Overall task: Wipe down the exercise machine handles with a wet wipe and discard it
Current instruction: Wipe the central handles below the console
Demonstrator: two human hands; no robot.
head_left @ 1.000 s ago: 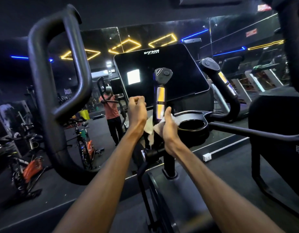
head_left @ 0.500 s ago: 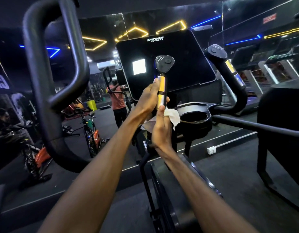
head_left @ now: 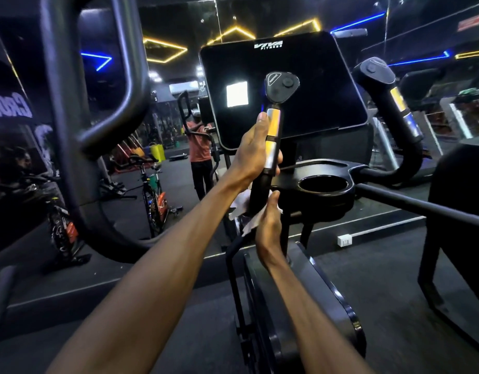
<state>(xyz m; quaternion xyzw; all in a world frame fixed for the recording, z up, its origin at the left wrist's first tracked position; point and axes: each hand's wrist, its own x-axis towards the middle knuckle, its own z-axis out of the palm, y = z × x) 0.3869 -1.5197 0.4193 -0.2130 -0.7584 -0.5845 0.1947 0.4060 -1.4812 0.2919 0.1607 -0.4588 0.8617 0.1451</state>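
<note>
A: Position of the inner handle (head_left: pixel 272 147)?
B: Upright, in front of the console (head_left: pixel 284 87). Left hand (head_left: pixel 255 152) wraps it from the left side, at mid-height.

A: Right hand (head_left: pixel 269 225)?
B: Below the left hand, against the lower stem of the same handle — wet wipe (head_left: pixel 245 211) sits between that hand and the stem, spilling out to the left.

A: Surroundings?
B: Cup holder (head_left: pixel 324 184) just right of the handle; second handle (head_left: pixel 394 114) further right, past the console. Large loop bar (head_left: pixel 71 130) far left, nearer the camera. Mirror (head_left: pixel 179 76) behind the machine.
</note>
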